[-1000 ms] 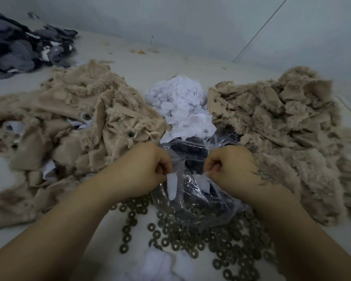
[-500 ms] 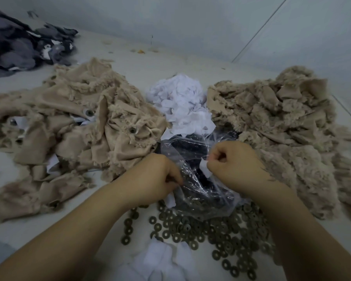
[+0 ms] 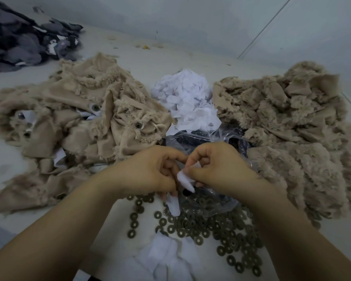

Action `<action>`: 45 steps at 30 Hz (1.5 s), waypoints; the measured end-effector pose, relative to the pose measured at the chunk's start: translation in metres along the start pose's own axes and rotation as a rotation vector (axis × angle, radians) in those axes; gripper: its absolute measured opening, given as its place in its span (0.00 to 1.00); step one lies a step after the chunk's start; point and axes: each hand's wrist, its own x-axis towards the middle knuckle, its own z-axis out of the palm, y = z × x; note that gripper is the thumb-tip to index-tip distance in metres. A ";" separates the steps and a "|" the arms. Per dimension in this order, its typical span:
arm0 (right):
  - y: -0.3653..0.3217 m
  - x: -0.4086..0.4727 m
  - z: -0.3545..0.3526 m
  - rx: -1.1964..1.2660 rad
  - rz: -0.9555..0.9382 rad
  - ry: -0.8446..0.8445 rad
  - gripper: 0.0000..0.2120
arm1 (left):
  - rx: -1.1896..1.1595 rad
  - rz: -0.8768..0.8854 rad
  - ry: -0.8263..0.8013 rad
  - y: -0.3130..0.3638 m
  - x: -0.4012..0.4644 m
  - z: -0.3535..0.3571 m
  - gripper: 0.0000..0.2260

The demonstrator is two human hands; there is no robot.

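Left hand (image 3: 148,171): fingers curled tight. Its grip is closed, and a spare white patch (image 3: 173,206) hangs from its lowest fingertips, probably kept ready for the next piece.
Right hand (image 3: 217,167): thumb and forefinger are pinched shut on a white patch (image 3: 183,177). The other fingers are curled clear so the patch edge stays exposed.
Meeting point: the two grips touch at the fingertips, which suggests the patch is being peeled or separated between them.
Small black part (image 3: 186,192): sits directly under the grip; what it is cannot be told.
Clear plastic bag (image 3: 221,201): lies under and just beyond the grip, with dark contents inside and its mouth within easy reach.
Washers (image 3: 193,226): dark rings scattered on the surface (image 3: 8,163) below the grip, close at hand for picking.
White patch heap (image 3: 186,102): supply pile straight beyond the grip.
Loose white patches (image 3: 162,258): nearer the body than the grip.
Tan plush pieces with eyes (image 3: 101,118): left of the grip, apparently the finished side.
Tan plush pieces (image 3: 288,126): right of the grip, with no eyes visible.
Dark grey fabric pile (image 3: 24,41): far beyond and left of the grip, well apart from the work.
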 end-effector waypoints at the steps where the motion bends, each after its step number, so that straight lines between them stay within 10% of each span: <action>1: 0.000 0.001 0.002 0.011 0.006 -0.005 0.08 | -0.007 -0.012 -0.019 0.000 -0.002 -0.002 0.20; 8: -0.002 0.002 0.022 -0.047 0.036 -0.057 0.07 | -0.001 -0.072 0.316 -0.016 -0.006 0.008 0.01; 24: 0.001 0.006 0.032 0.207 0.135 -0.080 0.11 | -0.344 0.057 0.653 -0.017 -0.001 0.000 0.06; 32: 0.003 0.010 0.017 0.236 0.183 -0.044 0.09 | -0.372 -0.090 0.448 -0.017 -0.005 0.000 0.05; 37: 0.010 0.012 0.002 -0.215 0.108 0.255 0.09 | -0.598 -0.003 0.494 -0.009 0.002 0.001 0.04; 42: 0.007 0.008 0.003 -0.283 -0.010 0.060 0.24 | -0.645 0.053 0.492 -0.003 0.009 0.004 0.05; 45: 0.003 0.010 0.016 -0.149 -0.109 -0.013 0.13 | -0.649 0.074 0.497 -0.003 0.012 0.006 0.05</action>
